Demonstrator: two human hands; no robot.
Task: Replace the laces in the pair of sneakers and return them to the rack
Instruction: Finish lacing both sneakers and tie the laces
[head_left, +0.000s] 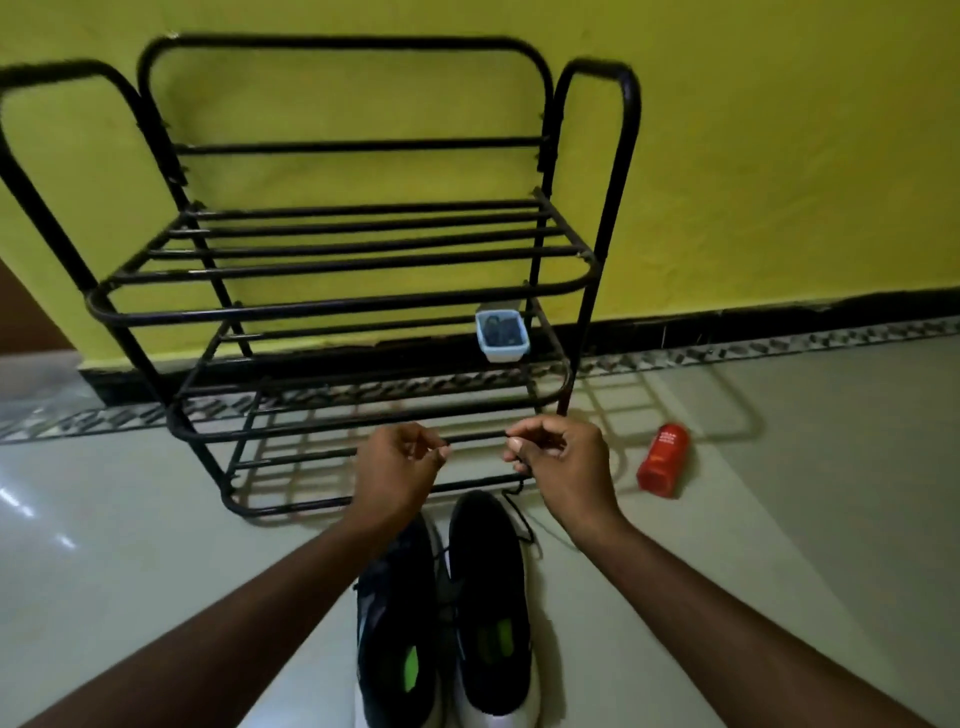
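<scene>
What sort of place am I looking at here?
Probably a home entryway or hall: a black metal shoe rack stands against a yellow-green wall, a pair of sneakers sits on the pale glossy floor before it, and a red bottle lies nearby.

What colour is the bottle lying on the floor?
Red. The red plastic bottle shows in the head view.

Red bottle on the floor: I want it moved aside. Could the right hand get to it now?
Probably yes: only bare floor lies between the right hand and the bottle, though that hand pinches a lace.
</scene>
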